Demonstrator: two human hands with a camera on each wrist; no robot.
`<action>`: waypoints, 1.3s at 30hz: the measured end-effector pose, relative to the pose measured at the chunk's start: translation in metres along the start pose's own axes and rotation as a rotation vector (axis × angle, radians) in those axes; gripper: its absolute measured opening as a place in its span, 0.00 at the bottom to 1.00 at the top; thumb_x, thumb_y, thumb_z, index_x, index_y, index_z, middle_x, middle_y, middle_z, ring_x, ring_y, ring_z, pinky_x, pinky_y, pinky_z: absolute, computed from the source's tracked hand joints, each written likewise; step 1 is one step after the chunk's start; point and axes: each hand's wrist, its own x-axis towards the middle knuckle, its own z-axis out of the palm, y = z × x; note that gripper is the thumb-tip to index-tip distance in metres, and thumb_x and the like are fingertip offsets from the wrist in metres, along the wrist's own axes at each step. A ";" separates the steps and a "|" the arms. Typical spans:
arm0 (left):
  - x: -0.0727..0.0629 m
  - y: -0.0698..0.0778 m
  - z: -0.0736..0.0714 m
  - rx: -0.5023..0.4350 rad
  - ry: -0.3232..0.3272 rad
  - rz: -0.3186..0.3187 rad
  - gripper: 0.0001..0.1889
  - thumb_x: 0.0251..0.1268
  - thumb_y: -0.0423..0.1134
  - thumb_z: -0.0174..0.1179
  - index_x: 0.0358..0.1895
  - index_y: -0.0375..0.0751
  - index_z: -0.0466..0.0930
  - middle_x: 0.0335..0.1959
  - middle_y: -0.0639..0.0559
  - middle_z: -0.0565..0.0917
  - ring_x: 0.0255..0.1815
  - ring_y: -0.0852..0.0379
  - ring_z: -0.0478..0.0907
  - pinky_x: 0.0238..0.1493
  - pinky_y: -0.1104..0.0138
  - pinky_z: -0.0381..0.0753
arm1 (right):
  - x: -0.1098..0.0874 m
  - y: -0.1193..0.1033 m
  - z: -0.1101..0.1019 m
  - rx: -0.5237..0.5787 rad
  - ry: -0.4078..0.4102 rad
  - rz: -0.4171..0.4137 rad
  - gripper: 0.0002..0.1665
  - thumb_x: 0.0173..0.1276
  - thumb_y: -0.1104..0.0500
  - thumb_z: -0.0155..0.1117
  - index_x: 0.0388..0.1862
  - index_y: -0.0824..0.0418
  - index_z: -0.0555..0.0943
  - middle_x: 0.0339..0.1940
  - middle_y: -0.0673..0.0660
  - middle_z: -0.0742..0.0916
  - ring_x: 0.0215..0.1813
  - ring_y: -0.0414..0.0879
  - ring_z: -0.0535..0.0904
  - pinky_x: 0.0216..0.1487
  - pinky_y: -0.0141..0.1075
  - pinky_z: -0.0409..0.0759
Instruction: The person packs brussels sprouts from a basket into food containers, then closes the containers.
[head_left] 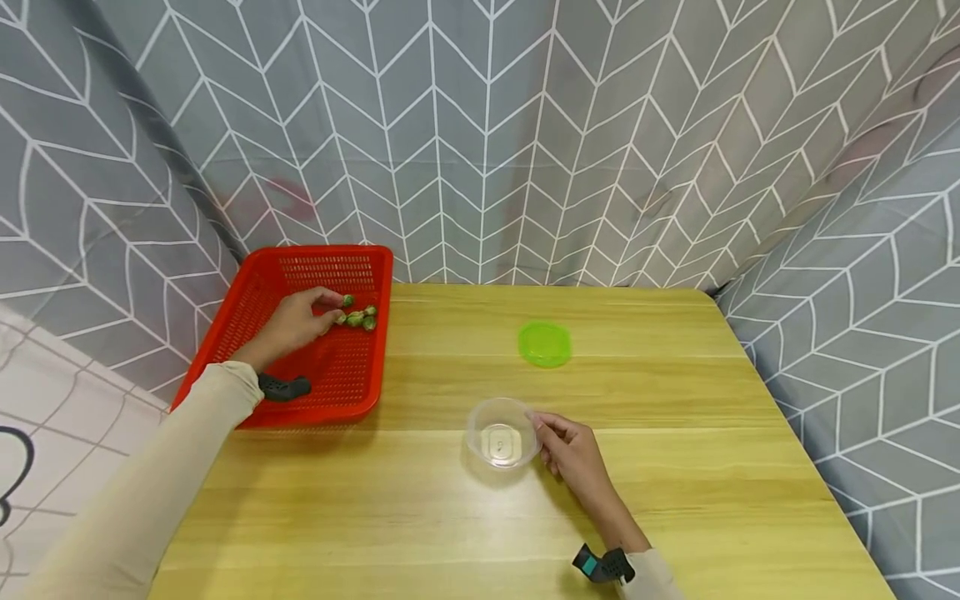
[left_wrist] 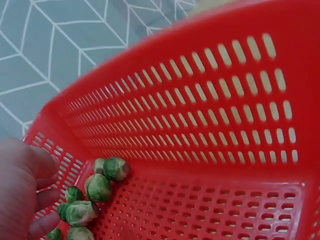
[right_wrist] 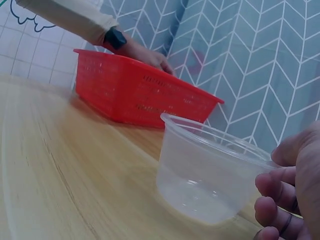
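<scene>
Inside a red plastic basket [head_left: 382,333], my left hand [head_left: 300,317] reaches over a small cluster of Brussels sprouts [head_left: 356,319]. Its fingers are loosely bent beside the sprouts, and none shows in its grasp. The left wrist view has these sprouts [left_wrist: 97,188] against the basket's corner, partly hidden by the hand [left_wrist: 22,192]. On the table, my right hand [head_left: 573,454] pinches the rim of a clear round plastic container [head_left: 480,446]. Thumb and bent fingers meet at the right side of that container [right_wrist: 205,175], which stands upright with nothing visible in it.
A green plastic lid [head_left: 545,344] lies flat on the wooden table [head_left: 450,533], behind the container. The basket stands at the table's left side, its raised walls around the left hand. A grey patterned curtain [head_left: 480,142] hangs along the back and sides.
</scene>
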 end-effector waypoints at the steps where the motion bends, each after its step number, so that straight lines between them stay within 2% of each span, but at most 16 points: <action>1: 0.002 -0.002 0.001 0.010 -0.012 -0.002 0.19 0.73 0.37 0.60 0.63 0.34 0.76 0.59 0.35 0.81 0.56 0.38 0.78 0.53 0.46 0.77 | -0.001 0.000 0.000 0.004 0.004 0.003 0.15 0.74 0.56 0.65 0.53 0.64 0.86 0.21 0.58 0.79 0.17 0.41 0.68 0.14 0.28 0.66; 6: 0.012 -0.004 0.008 0.066 -0.065 0.005 0.20 0.72 0.36 0.60 0.64 0.34 0.75 0.60 0.34 0.80 0.59 0.36 0.77 0.59 0.43 0.75 | -0.003 0.002 0.001 0.011 0.026 0.012 0.17 0.73 0.54 0.66 0.51 0.65 0.86 0.20 0.57 0.78 0.17 0.40 0.69 0.14 0.29 0.67; 10: 0.020 -0.005 0.012 0.101 -0.102 0.023 0.20 0.72 0.34 0.60 0.64 0.31 0.75 0.61 0.33 0.79 0.61 0.36 0.76 0.62 0.44 0.75 | -0.004 0.004 0.002 0.019 0.042 0.029 0.15 0.73 0.57 0.66 0.51 0.65 0.86 0.21 0.56 0.79 0.18 0.39 0.70 0.14 0.28 0.67; 17: 0.029 -0.007 0.018 0.151 -0.154 0.037 0.20 0.70 0.33 0.61 0.62 0.30 0.76 0.58 0.32 0.81 0.56 0.37 0.78 0.61 0.43 0.76 | -0.005 0.004 0.004 0.010 0.053 0.036 0.14 0.73 0.57 0.66 0.51 0.63 0.87 0.21 0.57 0.79 0.18 0.40 0.71 0.14 0.27 0.67; 25: 0.038 -0.012 0.028 0.232 -0.163 0.111 0.16 0.68 0.33 0.63 0.56 0.30 0.80 0.52 0.34 0.84 0.52 0.38 0.80 0.60 0.43 0.74 | -0.005 0.000 0.007 0.013 0.043 0.034 0.15 0.71 0.55 0.68 0.51 0.64 0.87 0.20 0.56 0.79 0.18 0.40 0.70 0.14 0.28 0.67; 30: 0.042 -0.014 0.032 0.248 -0.174 0.118 0.15 0.65 0.30 0.65 0.54 0.31 0.81 0.51 0.35 0.84 0.50 0.40 0.79 0.60 0.44 0.76 | -0.003 0.000 0.007 0.015 0.024 0.019 0.16 0.72 0.55 0.67 0.51 0.64 0.87 0.20 0.57 0.78 0.17 0.40 0.70 0.14 0.28 0.67; 39: 0.047 -0.018 0.034 0.306 -0.178 0.151 0.16 0.62 0.28 0.68 0.53 0.34 0.81 0.52 0.37 0.83 0.55 0.38 0.77 0.63 0.43 0.74 | 0.000 0.002 0.005 0.008 0.026 0.012 0.15 0.73 0.54 0.66 0.52 0.62 0.87 0.21 0.57 0.79 0.18 0.39 0.71 0.14 0.27 0.68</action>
